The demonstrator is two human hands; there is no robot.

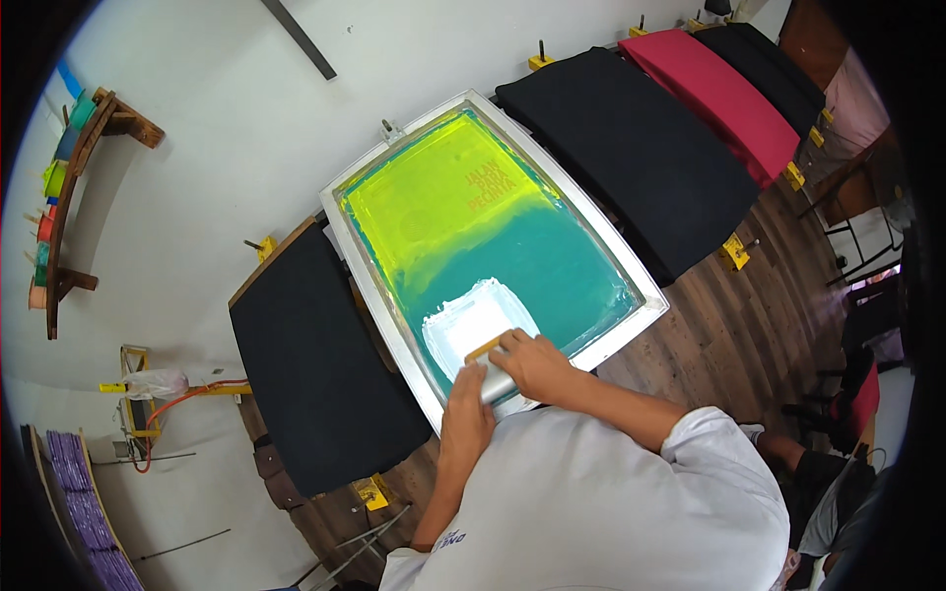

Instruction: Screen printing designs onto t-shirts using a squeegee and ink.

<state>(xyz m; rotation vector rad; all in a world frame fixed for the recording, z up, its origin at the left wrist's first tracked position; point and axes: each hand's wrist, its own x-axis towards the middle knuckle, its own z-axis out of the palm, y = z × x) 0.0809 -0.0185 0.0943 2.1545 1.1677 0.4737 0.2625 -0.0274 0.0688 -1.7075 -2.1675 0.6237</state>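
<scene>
Both my hands grip a squeegee (485,349) with an orange-yellow edge and a silvery body. My left hand (467,406) wraps its left end, and my right hand (537,366) presses its fingers over the right end. Beneath them lies a screen-printing frame (636,323) with a white rim. Its mesh is yellow-green at the far part and teal (562,271) nearer me. Lettering shows through the far right of the mesh. A thick patch of white ink (481,313) spreads just beyond the squeegee, whose lower edge is hidden by my hands.
Black fabric covers a board to the left (310,355) and another to the right (631,158). Farther right are a red-covered board (705,89) and another black one. Yellow clamps (734,252) stick out at board ends. A wooden wall rack (74,207) hangs left; people are at lower right.
</scene>
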